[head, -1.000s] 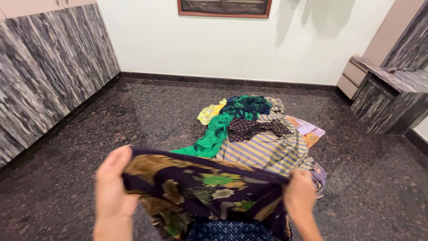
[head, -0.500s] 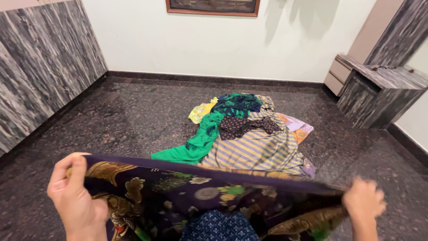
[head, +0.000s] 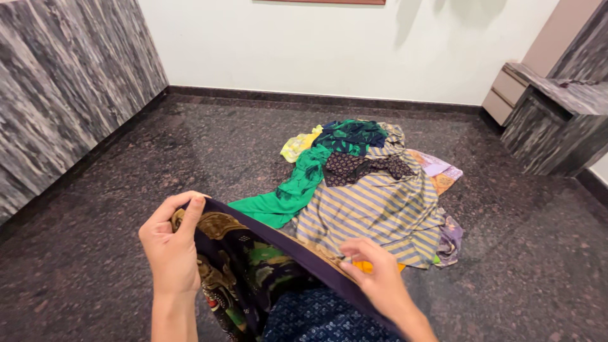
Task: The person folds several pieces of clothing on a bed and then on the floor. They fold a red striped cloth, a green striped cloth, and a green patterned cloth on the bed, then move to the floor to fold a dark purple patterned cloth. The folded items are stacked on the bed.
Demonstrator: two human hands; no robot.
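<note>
Dark purple printed cloth (head: 266,266): held up at its top edge between both hands, just in front of the pile of clothes, the rest hanging down out of view at the lower edge.
Left hand (head: 170,244): fingers clenched over the cloth's left corner, thumb behind, fingers folded over the gold-patterned border.
Right hand (head: 379,272): fingers pinching the purple hem further along, nearer the pile, with the edge running slack between the two hands.
Pile of clothes (head: 370,190): a yellow-and-grey striped garment (head: 380,215), a green cloth (head: 291,193), a dark dotted piece and others lie loose and crumpled on the dark speckled stone floor (head: 158,158).
Done so far: one cloth is lifted clear of the pile; I see no folded stack anywhere.
Left: judging by this, the held cloth is not yet folded and the whole pile beyond it is unsorted.
</note>
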